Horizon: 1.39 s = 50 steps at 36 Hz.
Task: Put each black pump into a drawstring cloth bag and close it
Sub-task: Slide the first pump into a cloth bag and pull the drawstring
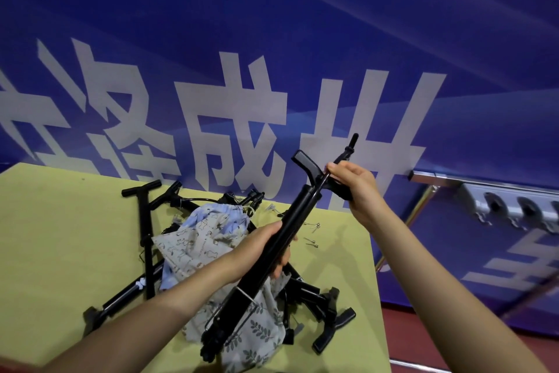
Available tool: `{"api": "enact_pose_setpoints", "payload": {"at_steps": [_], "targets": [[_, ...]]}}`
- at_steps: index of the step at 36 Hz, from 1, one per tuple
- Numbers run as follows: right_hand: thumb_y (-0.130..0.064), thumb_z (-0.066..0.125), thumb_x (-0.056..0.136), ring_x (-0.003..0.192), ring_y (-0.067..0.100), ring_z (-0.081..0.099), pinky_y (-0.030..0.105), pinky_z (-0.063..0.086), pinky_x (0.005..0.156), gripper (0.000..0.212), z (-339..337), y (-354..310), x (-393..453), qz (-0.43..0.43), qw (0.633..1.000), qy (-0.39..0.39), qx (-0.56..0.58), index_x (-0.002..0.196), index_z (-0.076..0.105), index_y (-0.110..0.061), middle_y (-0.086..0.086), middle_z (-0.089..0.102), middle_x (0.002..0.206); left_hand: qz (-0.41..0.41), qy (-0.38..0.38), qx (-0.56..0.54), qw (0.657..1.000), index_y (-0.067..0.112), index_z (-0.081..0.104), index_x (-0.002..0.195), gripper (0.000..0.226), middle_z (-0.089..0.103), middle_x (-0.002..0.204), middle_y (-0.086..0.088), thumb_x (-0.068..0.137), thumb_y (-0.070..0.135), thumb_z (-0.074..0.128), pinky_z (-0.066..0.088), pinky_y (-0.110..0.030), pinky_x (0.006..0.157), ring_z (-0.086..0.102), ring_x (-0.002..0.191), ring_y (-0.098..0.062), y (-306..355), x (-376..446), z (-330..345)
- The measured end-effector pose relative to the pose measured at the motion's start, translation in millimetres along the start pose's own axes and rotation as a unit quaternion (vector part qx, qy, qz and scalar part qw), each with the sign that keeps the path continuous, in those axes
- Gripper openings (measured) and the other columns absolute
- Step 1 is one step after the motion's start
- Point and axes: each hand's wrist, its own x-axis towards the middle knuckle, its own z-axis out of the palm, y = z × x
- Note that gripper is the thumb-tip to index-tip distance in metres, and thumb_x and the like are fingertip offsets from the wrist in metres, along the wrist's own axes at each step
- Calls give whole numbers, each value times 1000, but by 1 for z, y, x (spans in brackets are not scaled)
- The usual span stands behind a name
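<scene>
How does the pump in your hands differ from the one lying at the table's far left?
The held pump is lifted and slanted, gripped by the left hand on its barrel and the right hand at its handle. The far-left pump lies untouched on the table. Both are black with T-handles.

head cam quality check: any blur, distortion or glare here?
Head view: wide-angle bend shows in the curved edge of the yellow-green table and the slanted banner; soft light streaks cross the banner's top; the right edge smears near the metal rail; the held pump and both hands stay fairly sharp; lighting dim and bluish.
</scene>
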Motion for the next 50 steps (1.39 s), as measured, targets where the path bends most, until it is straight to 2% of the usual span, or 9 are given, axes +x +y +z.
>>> {"api": "enact_pose_setpoints", "payload": {"at_steps": [4,7,13,18,22,26,33,42,50], "targets": [[-13,63,90,59,8,63,17,48,66,22,22,3,-8,-4,1000,-13,-19,68,57,-12,-3,67,63,57,48,45,996,4,59,92,61,63,68,-11,97,57,30,46,-27,48,58,48,-24,23,14,10],[-14,58,94,53,5,62,12,45,53,19,37,7,-15,12,1000,-4,11,76,62,-7,-5,66,57,99,96,57,989,10,53,97,36,61,67,-5,100,42,37,45,-25,42,55,42,-19,39,18,18],[-16,58,93,62,11,65,24,49,69,14,41,17,-16,115,976,40,179,83,66,-9,0,68,68,99,111,114,982,10,57,105,29,62,66,-3,97,37,49,47,-25,43,56,44,-20,44,13,11],[-10,55,95,64,9,63,22,55,64,13,45,20,-20,142,934,75,319,85,63,-8,1,67,75,104,125,136,977,6,61,98,29,65,75,-9,93,35,58,50,-28,47,62,50,-24,38,15,8],[-11,48,98,69,12,55,18,56,58,18,47,20,-19,171,884,95,424,87,60,-3,6,57,79,106,122,50,986,3,60,86,36,60,67,-7,92,38,55,45,-27,45,57,44,-20,33,16,5],[-13,46,100,71,15,55,21,57,57,20,49,25,-17,171,871,104,449,89,59,-4,9,57,84,85,119,-43,988,6,60,79,44,57,63,-6,86,50,58,42,-25,44,52,42,-21,26,19,5],[-20,47,100,77,17,58,28,49,74,20,54,27,-21,155,902,83,395,89,61,-11,5,62,81,104,127,-57,985,6,57,77,41,54,61,-7,90,45,55,40,-24,43,49,40,-19,24,18,3],[-21,48,99,78,17,60,33,47,81,15,50,36,-22,136,926,67,345,96,60,-12,3,62,77,103,125,-6,987,6,55,87,43,54,65,-5,99,45,42,44,-27,48,51,46,-18,28,17,3],[-23,44,99,73,15,51,30,46,70,22,48,56,-33,96,987,74,104,88,60,-12,1,54,74,113,200,42,972,5,59,86,58,58,68,-9,101,49,26,49,-30,56,55,53,-21,32,25,0]]}}
